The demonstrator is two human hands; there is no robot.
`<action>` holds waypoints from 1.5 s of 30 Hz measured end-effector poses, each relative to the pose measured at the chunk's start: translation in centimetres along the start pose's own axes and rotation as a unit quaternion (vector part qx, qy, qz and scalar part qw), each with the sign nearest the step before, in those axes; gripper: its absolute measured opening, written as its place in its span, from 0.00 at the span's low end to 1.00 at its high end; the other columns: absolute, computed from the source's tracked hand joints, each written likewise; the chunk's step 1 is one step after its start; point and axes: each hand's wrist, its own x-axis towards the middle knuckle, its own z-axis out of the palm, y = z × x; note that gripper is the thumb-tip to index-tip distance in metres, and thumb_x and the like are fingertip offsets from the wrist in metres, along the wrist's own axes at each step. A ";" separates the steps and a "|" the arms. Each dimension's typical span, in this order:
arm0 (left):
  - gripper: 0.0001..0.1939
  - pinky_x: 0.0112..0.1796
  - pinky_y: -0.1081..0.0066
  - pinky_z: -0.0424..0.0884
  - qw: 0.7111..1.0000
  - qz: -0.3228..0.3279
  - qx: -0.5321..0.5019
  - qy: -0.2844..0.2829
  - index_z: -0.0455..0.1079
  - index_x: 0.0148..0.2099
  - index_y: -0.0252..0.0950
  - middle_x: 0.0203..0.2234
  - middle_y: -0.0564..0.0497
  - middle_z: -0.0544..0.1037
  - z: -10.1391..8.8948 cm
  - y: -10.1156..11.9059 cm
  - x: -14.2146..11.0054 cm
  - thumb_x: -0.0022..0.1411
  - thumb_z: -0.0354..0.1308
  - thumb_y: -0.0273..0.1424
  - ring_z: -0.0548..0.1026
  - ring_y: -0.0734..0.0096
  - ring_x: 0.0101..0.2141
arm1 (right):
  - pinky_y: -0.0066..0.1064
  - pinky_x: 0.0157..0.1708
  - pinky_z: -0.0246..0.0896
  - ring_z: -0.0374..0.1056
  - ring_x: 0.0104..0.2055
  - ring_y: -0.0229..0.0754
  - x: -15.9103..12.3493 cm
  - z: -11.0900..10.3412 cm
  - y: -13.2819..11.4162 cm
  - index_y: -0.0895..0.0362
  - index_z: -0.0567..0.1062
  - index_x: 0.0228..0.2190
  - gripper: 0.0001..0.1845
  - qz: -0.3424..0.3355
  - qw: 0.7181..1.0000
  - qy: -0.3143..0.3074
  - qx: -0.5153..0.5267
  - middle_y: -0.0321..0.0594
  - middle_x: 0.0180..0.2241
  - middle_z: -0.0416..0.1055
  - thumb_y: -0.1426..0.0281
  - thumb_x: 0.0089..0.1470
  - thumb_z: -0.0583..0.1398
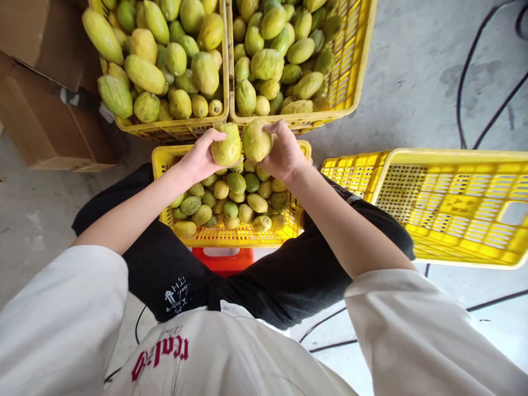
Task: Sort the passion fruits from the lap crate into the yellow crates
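Standing near held fruits (226,145): yellow crates (237,242)

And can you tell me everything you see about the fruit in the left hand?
The left-hand fruit is yellow-green, chunky and blunt-ended, with slightly shiny, uneven-coloured skin. It looks whole, though its underside is hidden. The left hand grips its side, thumb near the top. It's held up over the nearest yellow crate's far side, close beside another fruit.

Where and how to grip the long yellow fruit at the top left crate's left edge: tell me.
Take the long yellow fruit around its middle, from above: it lies at the left edge of the crate, upper face bare, and its narrow width should be easiest to span.
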 end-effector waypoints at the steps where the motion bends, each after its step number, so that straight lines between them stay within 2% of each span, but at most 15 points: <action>1: 0.23 0.67 0.45 0.81 1.000 0.000 0.000 0.005 0.71 0.70 0.42 0.59 0.51 0.82 0.0 -0.1 0.0 0.81 0.45 0.31 0.79 0.44 0.76 | 0.58 0.70 0.81 0.79 0.70 0.65 -0.2 0.2 0.0 0.45 0.72 0.44 0.18 0.001 1.000 -0.003 -0.001 0.40 0.45 0.88 0.58 0.53 0.70; 4: 0.25 0.65 0.43 0.82 1.000 0.001 -0.012 0.023 0.70 0.72 0.43 0.60 0.49 0.82 0.1 -0.2 0.1 0.82 0.44 0.33 0.79 0.42 0.75 | 0.55 0.70 0.81 0.79 0.69 0.64 -0.7 0.6 -0.1 0.45 0.76 0.45 0.20 0.008 1.000 0.003 -0.018 0.39 0.45 0.89 0.56 0.54 0.73; 8: 0.19 0.67 0.44 0.83 0.999 -0.005 -0.043 0.023 0.72 0.66 0.38 0.60 0.45 0.84 0.3 0.4 -0.1 0.81 0.48 0.34 0.79 0.41 0.75 | 0.51 0.68 0.82 0.80 0.69 0.63 -1.0 0.7 -0.3 0.45 0.78 0.44 0.22 0.024 0.998 0.031 -0.055 0.39 0.45 0.89 0.51 0.58 0.78; 14: 0.14 0.69 0.46 0.82 0.999 -0.012 -0.044 0.015 0.73 0.62 0.40 0.56 0.45 0.87 0.2 0.7 -0.1 0.84 0.51 0.37 0.81 0.43 0.74 | 0.51 0.70 0.81 0.81 0.66 0.60 -0.8 0.4 -0.3 0.47 0.80 0.43 0.24 0.016 0.998 0.008 -0.065 0.39 0.46 0.89 0.51 0.55 0.82; 18: 0.11 0.72 0.47 0.80 0.998 -0.013 -0.063 0.012 0.73 0.59 0.40 0.52 0.45 0.87 0.3 0.8 -0.5 0.82 0.57 0.38 0.81 0.45 0.74 | 0.53 0.69 0.81 0.81 0.66 0.61 -0.7 0.3 -0.7 0.46 0.79 0.44 0.23 0.019 0.999 0.029 -0.042 0.38 0.44 0.88 0.51 0.57 0.80; 21: 0.17 0.71 0.45 0.81 0.997 -0.013 -0.075 0.021 0.74 0.64 0.40 0.52 0.45 0.87 0.4 1.4 -0.9 0.83 0.54 0.41 0.79 0.41 0.76 | 0.58 0.66 0.83 0.81 0.68 0.66 -0.9 0.4 -1.3 0.46 0.80 0.47 0.22 0.018 0.998 0.039 -0.034 0.39 0.45 0.88 0.48 0.60 0.76; 24: 0.24 0.71 0.43 0.79 0.997 -0.014 -0.079 0.016 0.72 0.72 0.42 0.55 0.46 0.87 0.5 1.8 -1.2 0.82 0.49 0.40 0.75 0.39 0.78 | 0.63 0.64 0.85 0.81 0.69 0.69 -1.0 0.3 -1.7 0.45 0.80 0.47 0.20 0.010 0.998 0.049 -0.036 0.40 0.47 0.89 0.47 0.61 0.71; 27: 0.25 0.72 0.46 0.78 0.997 -0.003 -0.080 0.019 0.70 0.74 0.44 0.56 0.46 0.87 0.4 1.9 -1.0 0.81 0.51 0.38 0.75 0.40 0.79 | 0.63 0.65 0.85 0.81 0.69 0.68 -0.8 0.1 -1.7 0.45 0.79 0.45 0.20 0.003 0.998 0.050 -0.040 0.40 0.48 0.88 0.47 0.60 0.71; 31: 0.18 0.72 0.50 0.79 0.997 0.007 -0.075 0.022 0.73 0.66 0.43 0.54 0.46 0.87 0.6 1.8 -0.8 0.82 0.55 0.40 0.77 0.42 0.77 | 0.53 0.70 0.82 0.78 0.70 0.61 -0.4 -0.3 -1.2 0.43 0.78 0.43 0.24 -0.014 0.998 0.049 -0.029 0.36 0.46 0.88 0.48 0.54 0.79; 33: 0.15 0.69 0.50 0.80 0.997 0.005 -0.072 0.030 0.73 0.60 0.40 0.50 0.47 0.85 0.9 1.9 -0.9 0.85 0.51 0.40 0.77 0.45 0.76 | 0.49 0.71 0.81 0.77 0.70 0.58 -0.4 -0.4 -0.9 0.43 0.78 0.43 0.25 -0.015 0.998 0.056 -0.018 0.34 0.45 0.87 0.51 0.53 0.81; 35: 0.16 0.66 0.52 0.81 0.997 -0.007 -0.073 0.039 0.72 0.54 0.38 0.46 0.48 0.82 1.2 1.9 -1.2 0.87 0.45 0.38 0.78 0.50 0.75 | 0.48 0.71 0.81 0.78 0.69 0.57 -0.3 -0.5 -0.5 0.43 0.77 0.42 0.25 -0.008 0.998 0.063 -0.018 0.34 0.44 0.86 0.52 0.54 0.82; 37: 0.15 0.65 0.55 0.83 0.996 -0.022 -0.078 0.042 0.71 0.50 0.39 0.43 0.48 0.81 1.5 1.8 -1.5 0.87 0.46 0.36 0.81 0.53 0.72 | 0.49 0.70 0.81 0.78 0.68 0.58 -0.4 -0.5 -0.3 0.44 0.77 0.42 0.24 -0.003 0.998 0.063 -0.028 0.35 0.43 0.86 0.52 0.56 0.82; 39: 0.11 0.67 0.53 0.83 0.996 -0.026 -0.079 0.034 0.71 0.49 0.41 0.43 0.47 0.82 1.6 1.6 -1.5 0.85 0.50 0.36 0.82 0.52 0.71 | 0.50 0.69 0.82 0.79 0.68 0.59 -0.4 -0.3 -0.2 0.45 0.77 0.42 0.24 0.003 0.998 0.052 -0.039 0.36 0.43 0.86 0.52 0.57 0.82; 42: 0.08 0.70 0.44 0.81 0.998 -0.018 -0.064 0.022 0.70 0.53 0.40 0.49 0.46 0.83 1.4 1.2 -1.1 0.82 0.50 0.34 0.80 0.48 0.74 | 0.50 0.69 0.82 0.79 0.69 0.60 -0.4 -0.1 -0.3 0.45 0.78 0.42 0.24 0.011 0.998 0.044 -0.048 0.38 0.44 0.87 0.53 0.56 0.82; 45: 0.08 0.70 0.47 0.80 0.998 -0.008 -0.048 0.025 0.70 0.53 0.40 0.52 0.46 0.82 1.1 1.0 -0.7 0.81 0.50 0.33 0.77 0.47 0.76 | 0.49 0.69 0.82 0.78 0.70 0.60 -0.4 -0.2 -0.3 0.46 0.78 0.43 0.24 0.008 0.997 0.047 -0.054 0.38 0.46 0.87 0.54 0.55 0.83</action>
